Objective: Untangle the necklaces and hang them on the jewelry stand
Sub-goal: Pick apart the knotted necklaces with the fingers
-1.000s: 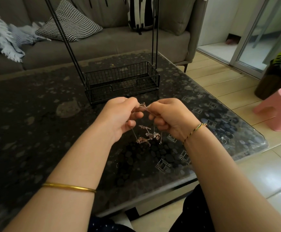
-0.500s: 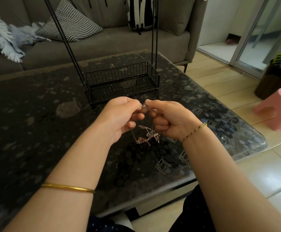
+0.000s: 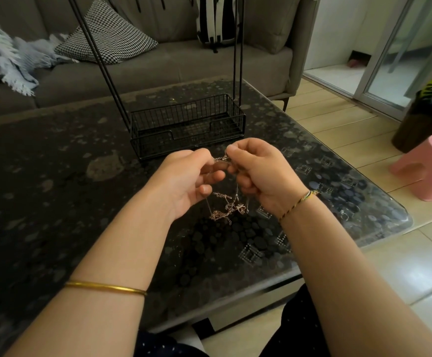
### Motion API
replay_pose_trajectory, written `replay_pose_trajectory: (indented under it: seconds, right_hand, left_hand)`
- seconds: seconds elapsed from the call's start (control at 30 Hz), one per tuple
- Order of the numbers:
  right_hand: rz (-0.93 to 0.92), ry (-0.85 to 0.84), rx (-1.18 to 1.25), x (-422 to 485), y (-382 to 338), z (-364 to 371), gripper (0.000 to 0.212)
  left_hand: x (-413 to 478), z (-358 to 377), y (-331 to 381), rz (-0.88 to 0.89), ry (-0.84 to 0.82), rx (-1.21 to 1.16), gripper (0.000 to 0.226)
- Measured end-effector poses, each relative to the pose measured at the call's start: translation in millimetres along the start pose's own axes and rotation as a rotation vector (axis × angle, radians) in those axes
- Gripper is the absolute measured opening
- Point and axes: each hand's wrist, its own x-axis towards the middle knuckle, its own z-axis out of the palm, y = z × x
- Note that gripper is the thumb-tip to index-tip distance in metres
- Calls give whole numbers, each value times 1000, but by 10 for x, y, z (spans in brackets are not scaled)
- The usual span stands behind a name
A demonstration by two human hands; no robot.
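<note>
The person's left hand (image 3: 186, 181) and right hand (image 3: 258, 176) each pinched a fine strand of the necklaces (image 3: 229, 208) between thumb and forefinger. The two pinches were almost touching and the other fingers were curled. The knotted clump dangled below and between the hands, over the glass table (image 3: 55, 176); whether it brushed the glass could not be told.

The step looked to be teasing one strand out of the knot. It would go best with slack kept in the chain and loops eased open close to the pinch, since tugging would likely tighten the tangle or break the thin links.

The black wire jewelry stand (image 3: 158, 135) stood just beyond the hands, its uprights running out of view, so its hanging bar was unseen. The main obstacle appeared to be the knot itself. Behind were a grey sofa (image 3: 184, 63) with a houndstooth cushion (image 3: 112, 37), and a pink stool (image 3: 431, 166) on the floor at the right.
</note>
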Motion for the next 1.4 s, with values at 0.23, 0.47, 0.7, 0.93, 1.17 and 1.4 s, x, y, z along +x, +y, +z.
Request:
replay_pose_trajectory:
  seconds: [0.23, 0.47, 0.7, 0.93, 1.17, 1.4]
  right_hand:
    - [-54, 40, -43, -25, 0, 46, 9]
    - [-98, 77, -63, -29, -9, 35, 7]
    - [-152, 61, -98, -28, -12, 35, 10]
    - [-167, 61, -90, -25, -10, 39, 8]
    - [-159, 105, -104, -6, -10, 4, 5]
    - [-141, 99, -98, 1, 2, -6, 5]
  left_hand:
    - [-19, 23, 4, -56, -5, -163, 11]
    - [-22, 30, 3, -82, -21, -171, 13]
    - [-23, 29, 0, -77, -50, -117, 7]
    - [-21, 33, -4, -66, -29, -44, 11]
    - [9, -18, 3, -117, 2, -118, 7]
    - [-12, -36, 23, -165, -60, -156, 5]
